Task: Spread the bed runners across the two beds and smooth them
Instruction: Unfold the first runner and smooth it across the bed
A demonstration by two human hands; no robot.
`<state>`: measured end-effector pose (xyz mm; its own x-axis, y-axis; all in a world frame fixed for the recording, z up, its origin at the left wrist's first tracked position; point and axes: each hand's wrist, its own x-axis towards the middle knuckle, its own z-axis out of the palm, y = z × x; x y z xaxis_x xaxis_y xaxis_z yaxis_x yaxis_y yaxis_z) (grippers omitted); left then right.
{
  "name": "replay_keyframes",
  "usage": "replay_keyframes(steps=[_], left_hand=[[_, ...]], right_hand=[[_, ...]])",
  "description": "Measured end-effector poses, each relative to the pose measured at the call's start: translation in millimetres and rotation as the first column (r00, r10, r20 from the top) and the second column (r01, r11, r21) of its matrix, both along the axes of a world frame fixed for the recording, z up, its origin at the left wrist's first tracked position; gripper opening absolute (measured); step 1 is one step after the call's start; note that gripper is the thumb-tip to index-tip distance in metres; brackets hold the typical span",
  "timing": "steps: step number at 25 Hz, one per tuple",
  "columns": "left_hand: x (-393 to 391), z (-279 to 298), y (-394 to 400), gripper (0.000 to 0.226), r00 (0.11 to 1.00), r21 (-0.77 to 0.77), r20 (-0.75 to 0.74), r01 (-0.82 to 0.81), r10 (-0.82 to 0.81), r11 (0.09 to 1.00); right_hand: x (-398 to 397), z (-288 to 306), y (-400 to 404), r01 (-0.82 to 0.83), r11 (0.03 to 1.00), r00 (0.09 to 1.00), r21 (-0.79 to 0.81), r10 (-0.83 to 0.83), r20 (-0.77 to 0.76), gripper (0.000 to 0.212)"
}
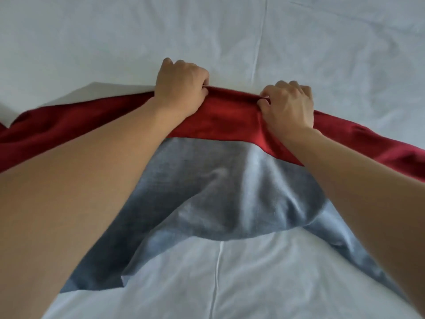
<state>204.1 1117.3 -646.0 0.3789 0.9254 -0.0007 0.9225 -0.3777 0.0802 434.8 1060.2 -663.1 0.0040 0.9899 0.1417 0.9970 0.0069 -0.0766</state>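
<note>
White cotton sheeting [230,31], faintly creased and with one pressed fold line down its middle, covers the bed across the whole view. Over it a deep red runner [230,122] of soft matte cloth lies as a band from left edge to right edge, its far hem bunched into a roll. Grey knit fabric [207,192] hangs nearer the camera. Left hand [181,88] and right hand [288,104] both grip that rolled hem with curled fingers.
</note>
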Motion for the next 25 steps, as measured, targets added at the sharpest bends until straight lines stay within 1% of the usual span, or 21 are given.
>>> replay_keyframes(steps=[1,3,5,7,9,11,13,15,16,17,19,20,22,25], left_hand=[[4,-4,-4,0.02,1.0,0.018,-0.002,-0.021,0.021,1.0],[5,-5,-24,0.026,0.998,0.071,0.035,-0.048,0.045,0.996],[-3,0,-65,0.036,0.99,0.126,0.135,-0.055,0.037,0.991],[-13,11,-121,0.036,0.967,0.137,0.252,-0.069,0.033,0.988],[-22,22,-188,0.028,0.946,0.108,0.322,-0.078,0.04,0.991],[-24,34,-254,0.015,0.927,0.085,0.375,-0.04,0.005,0.996],[-16,39,-310,0.004,0.908,0.084,0.399,0.103,-0.128,0.991],[-1,34,-348,0.007,0.892,0.037,0.366,0.272,-0.267,0.962],[7,28,-358,0.009,0.893,-0.001,0.33,0.325,-0.307,0.946],[14,22,-360,0.014,0.904,-0.032,0.284,0.341,-0.319,0.94],[28,8,-346,0.032,0.94,-0.043,0.17,0.306,-0.295,0.951],[35,5,-333,0.04,0.954,-0.005,0.101,0.283,-0.281,0.959],[46,2,-305,0.049,0.97,0.088,-0.042,0.243,-0.24,0.966],[65,7,-268,0.054,0.977,0.172,-0.147,0.179,-0.154,0.969]], right_hand=[[-3,-3,0,0.02,1.0,1.0,-0.016,-0.02,0.006,0.025],[-5,-3,-13,0.029,1.0,0.999,0.002,-0.029,-0.015,0.03],[-6,5,-46,0.015,0.997,0.997,0.076,-0.009,-0.075,0.036],[-8,18,-91,-0.006,0.989,0.995,0.149,0.021,-0.101,0.033],[-11,31,-146,-0.034,0.979,0.99,0.2,0.061,-0.129,0.018],[-13,41,-206,-0.071,0.974,0.982,0.215,0.107,-0.158,0.003],[-9,45,-257,-0.084,0.978,0.976,0.19,0.12,-0.184,0.006],[1,42,-300,-0.086,0.986,0.98,0.145,0.11,-0.168,0.006],[10,40,-318,-0.085,0.99,0.983,0.116,0.102,-0.15,0.005],[19,36,-330,-0.08,0.993,0.987,0.083,0.09,-0.13,0.008],[41,25,-342,-0.053,0.999,0.996,-0.005,0.052,-0.076,0.021],[52,19,-343,-0.038,0.999,0.999,-0.029,0.037,-0.036,0.027],[73,12,-338,-0.047,0.998,0.998,-0.038,0.049,0.028,0.036],[95,13,-320,-0.091,0.996,0.994,-0.003,0.091,0.067,0.043]])
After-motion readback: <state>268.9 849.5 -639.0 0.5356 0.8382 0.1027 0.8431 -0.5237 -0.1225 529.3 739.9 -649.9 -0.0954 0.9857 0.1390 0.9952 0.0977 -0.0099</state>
